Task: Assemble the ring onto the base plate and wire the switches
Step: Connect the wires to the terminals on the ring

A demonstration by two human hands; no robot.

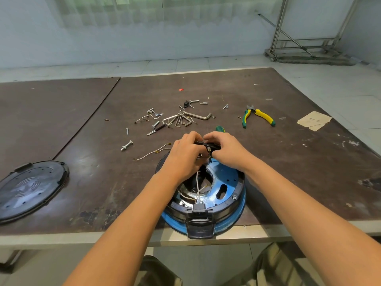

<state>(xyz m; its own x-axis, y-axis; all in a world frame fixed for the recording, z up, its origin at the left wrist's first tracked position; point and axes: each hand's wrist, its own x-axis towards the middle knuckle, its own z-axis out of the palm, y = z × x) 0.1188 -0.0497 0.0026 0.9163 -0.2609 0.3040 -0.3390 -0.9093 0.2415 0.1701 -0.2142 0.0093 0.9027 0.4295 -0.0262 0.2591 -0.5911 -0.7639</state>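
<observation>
Blue metal marks the base plate (224, 182), which sits at the near edge of the tabletop (268, 162), roughly in the middle of its width. A black ring (240, 186) runs round the plate, and a black connector block (199, 221) on its near side hangs slightly over the tabletop's edge. White wires (198, 186) loop inside the plate's central opening.

Both hands meet over the far rim of the ring. The left hand (185, 155) has its fingers curled, its grip closed on one end of a small black switch (208, 146). The right hand (224, 151) pinches the other end of the same switch, its grip narrow, fingertips turned down toward the plate.

Just to the left of the hands lies a loose white wire (152, 152) with small terminals, and beyond it a bolt (126, 145). Toward the middle of the tabletop, a cluster of hex keys (185, 118) and screws is scattered. A green screwdriver handle (220, 129) shows just behind the right hand. Green and yellow pliers (258, 116) lie toward the right side, with a paper scrap (313, 120) near the right edge. A round black cover (31, 188) rests at the left edge.
</observation>
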